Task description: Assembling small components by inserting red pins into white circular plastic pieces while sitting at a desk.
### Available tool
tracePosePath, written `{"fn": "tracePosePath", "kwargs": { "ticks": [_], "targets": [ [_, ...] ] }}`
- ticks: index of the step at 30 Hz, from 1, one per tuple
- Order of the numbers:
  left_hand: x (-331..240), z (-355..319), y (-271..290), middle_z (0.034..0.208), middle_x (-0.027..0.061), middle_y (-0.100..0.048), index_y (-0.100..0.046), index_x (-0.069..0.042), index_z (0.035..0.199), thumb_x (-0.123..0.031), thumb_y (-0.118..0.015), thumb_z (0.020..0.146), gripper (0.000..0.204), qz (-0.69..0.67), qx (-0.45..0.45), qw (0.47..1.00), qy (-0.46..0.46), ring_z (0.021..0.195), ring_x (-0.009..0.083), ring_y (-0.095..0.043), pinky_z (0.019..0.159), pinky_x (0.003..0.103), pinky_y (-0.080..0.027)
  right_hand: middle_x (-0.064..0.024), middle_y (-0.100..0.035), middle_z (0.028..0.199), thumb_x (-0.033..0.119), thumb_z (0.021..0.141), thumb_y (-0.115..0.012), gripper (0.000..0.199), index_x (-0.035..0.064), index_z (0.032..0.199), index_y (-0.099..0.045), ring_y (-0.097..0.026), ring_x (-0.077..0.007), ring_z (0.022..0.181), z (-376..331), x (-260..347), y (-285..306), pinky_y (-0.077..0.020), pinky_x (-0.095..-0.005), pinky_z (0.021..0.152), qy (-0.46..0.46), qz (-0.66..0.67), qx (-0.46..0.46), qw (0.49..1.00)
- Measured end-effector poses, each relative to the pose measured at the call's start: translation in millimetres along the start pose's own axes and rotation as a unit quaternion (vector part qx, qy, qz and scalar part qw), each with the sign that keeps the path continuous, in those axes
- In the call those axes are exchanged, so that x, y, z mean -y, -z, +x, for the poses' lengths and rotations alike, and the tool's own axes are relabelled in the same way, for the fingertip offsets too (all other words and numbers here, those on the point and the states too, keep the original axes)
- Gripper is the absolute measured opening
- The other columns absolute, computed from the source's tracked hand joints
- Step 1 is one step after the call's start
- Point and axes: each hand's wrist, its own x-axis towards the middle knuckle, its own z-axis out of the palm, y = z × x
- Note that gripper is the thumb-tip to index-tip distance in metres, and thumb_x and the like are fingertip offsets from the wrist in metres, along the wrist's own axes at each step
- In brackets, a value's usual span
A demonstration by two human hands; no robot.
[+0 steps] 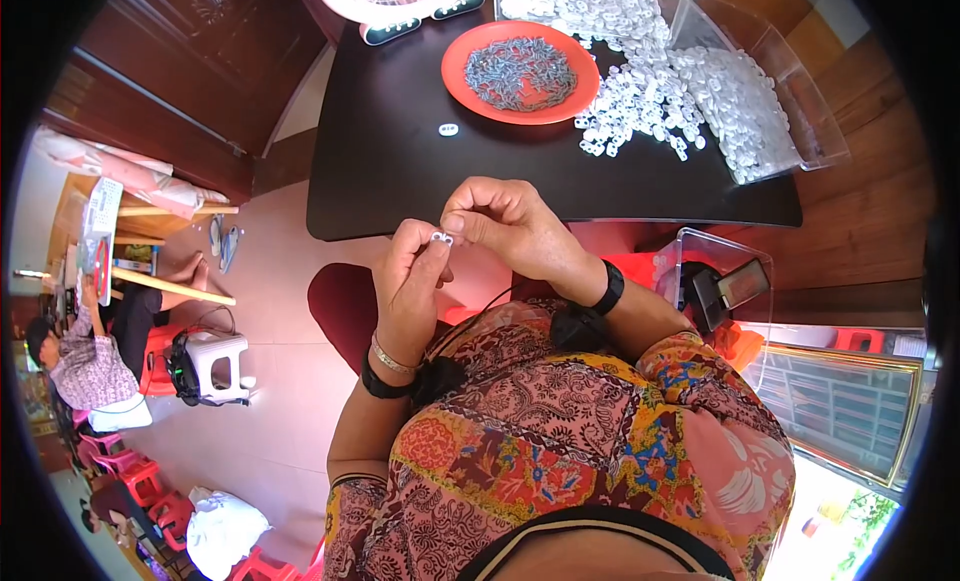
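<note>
Above our dark table [400, 151], left hand [410, 281] and right hand [510, 226] pinch one white plastic clip [441, 238] (light, stiff, probably slippery) by its ends.

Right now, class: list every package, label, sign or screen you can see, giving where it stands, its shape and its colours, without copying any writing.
Clear plastic bag: far right of the dark table, crumpled, spilling small white pieces.
Clear plastic box: by the right forearm, below the table edge, holding a dark rectangular device.
Printed card: far left on a wooden table, upright, red and white.
No lit screen shows.
</note>
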Motion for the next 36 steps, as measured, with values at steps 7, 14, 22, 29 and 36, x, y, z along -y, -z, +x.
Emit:
{"fn": "tracePosePath", "kwargs": {
  "ticks": [7,14,22,29,36],
  "targets": [
    [2.0,-3.0,2.0,0.063,0.0025,-0.050,-0.054,0.000,0.083,-0.015,-0.053,0.090,0.016,0.042,-0.013,0.999,-0.005,0.055,0.0077,-0.044,0.051,0.024,-0.035,0.0010,-0.057,0.077,0.006,0.091,-0.059,0.009,-0.0002,0.085,-0.058,-0.049,-0.0044,0.072,-1.9,-0.1,-2.6,-0.0436,-0.0218,0.065,0.020,-0.084,-0.010,0.996],
    [-5.0,-3.4,0.2,0.060,0.0061,-0.046,-0.052,0.001,0.082,-0.014,-0.052,0.091,0.018,0.167,-0.018,0.984,-0.054,0.054,0.0108,-0.041,0.049,0.027,-0.034,-0.0028,-0.055,0.070,0.005,0.087,-0.062,0.010,-0.0005,0.080,-0.056,-0.048,-0.0073,0.065,-3.5,5.3,-4.8,-0.0419,-0.0249,0.058,0.111,-0.235,-0.038,0.965],
    [0.9,0.7,1.2,0.059,-0.0027,-0.043,-0.053,-0.002,0.080,-0.016,-0.053,0.091,0.018,0.000,0.010,1.000,0.014,0.053,0.0041,-0.039,0.049,0.021,-0.032,0.0003,-0.057,0.072,0.008,0.090,-0.059,0.012,0.0002,0.081,-0.058,-0.049,-0.0065,0.066,-0.8,-2.8,-0.5,-0.0419,-0.0230,0.061,-0.007,-0.031,0.003,0.999],
    [6.3,2.2,2.6,0.057,-0.0027,-0.044,-0.052,-0.004,0.079,-0.016,-0.052,0.090,0.017,-0.058,0.029,0.997,0.037,0.052,0.0042,-0.039,0.048,0.021,-0.030,0.0021,-0.056,0.071,0.007,0.091,-0.057,0.011,0.0001,0.083,-0.060,-0.048,-0.0037,0.063,0.6,-3.3,4.8,-0.0399,-0.0194,0.058,-0.025,0.061,0.017,0.998],
    [7.9,1.4,1.5,0.056,-0.0027,-0.044,-0.052,-0.004,0.079,-0.017,-0.053,0.090,0.017,-0.065,0.023,0.996,0.048,0.052,0.0043,-0.039,0.048,0.020,-0.030,0.0017,-0.057,0.071,0.008,0.091,-0.057,0.011,0.0002,0.084,-0.060,-0.048,-0.0038,0.064,-1.7,1.1,7.1,-0.0407,-0.0197,0.058,-0.046,0.062,0.020,0.997]
  ]
}}
